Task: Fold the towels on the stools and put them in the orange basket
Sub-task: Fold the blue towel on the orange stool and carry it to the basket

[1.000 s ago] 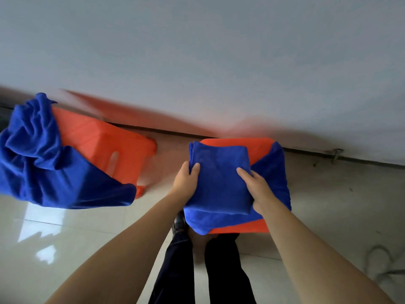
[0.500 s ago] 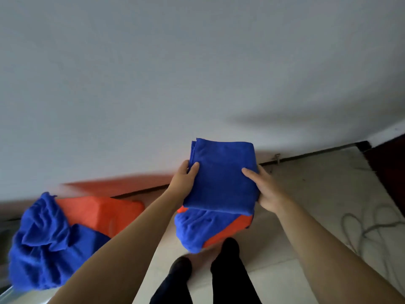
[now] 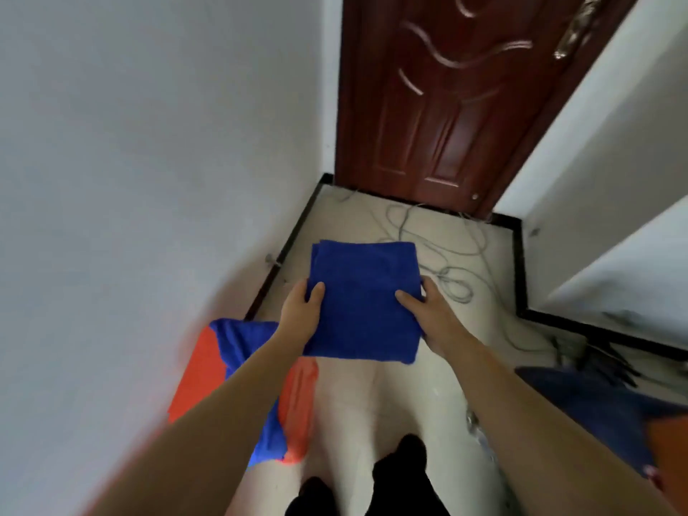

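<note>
Folded towel [image 3: 363, 299] now lifted off stool [image 3: 203, 370], carried right; left hand [image 3: 301, 314] and right hand [image 3: 428, 314] clamp its edges. Basket drop next, likely.

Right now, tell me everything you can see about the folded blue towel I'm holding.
The folded blue towel is a deep blue, soft-looking, fuzzy cloth folded into a neat rectangle, with layered edges showing at its far left corner. It is held roughly flat in the air above the pale floor, in front of the body. The left hand grips its left edge and the right hand its right edge, each with the thumb on top. Nothing else touches it.
</note>
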